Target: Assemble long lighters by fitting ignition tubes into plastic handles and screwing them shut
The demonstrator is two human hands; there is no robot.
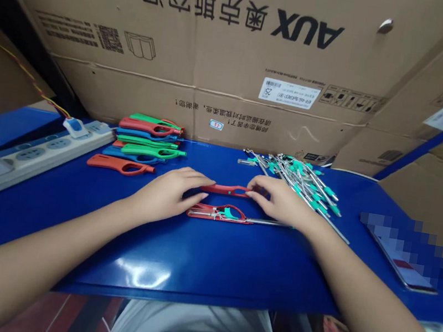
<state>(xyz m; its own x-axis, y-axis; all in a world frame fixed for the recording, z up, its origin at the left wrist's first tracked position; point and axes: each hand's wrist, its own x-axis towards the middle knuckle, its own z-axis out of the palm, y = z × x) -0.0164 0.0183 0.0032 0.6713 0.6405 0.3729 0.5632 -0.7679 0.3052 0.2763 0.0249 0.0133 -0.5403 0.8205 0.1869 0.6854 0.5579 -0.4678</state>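
Between my two hands is a red lighter casing half (224, 190), held above the blue table. My left hand (173, 192) pinches its left end with thumb and fingers. At the casing's right end, by the finger loop, my right hand (277, 197) has its fingertips closed on it. Just below lies an open red lighter half (218, 214) with white wires, a green trigger and inner parts in it. Its metal rod (265, 222) points right, partly beneath my right wrist.
Coloured lighter casings (145, 142) are stacked at the back left. Metal rods with green triggers (307, 182) lie heaped at the back right. A power strip (33, 158) runs along the left, a phone (404, 259) lies right, and a cardboard box (220, 65) stands behind.
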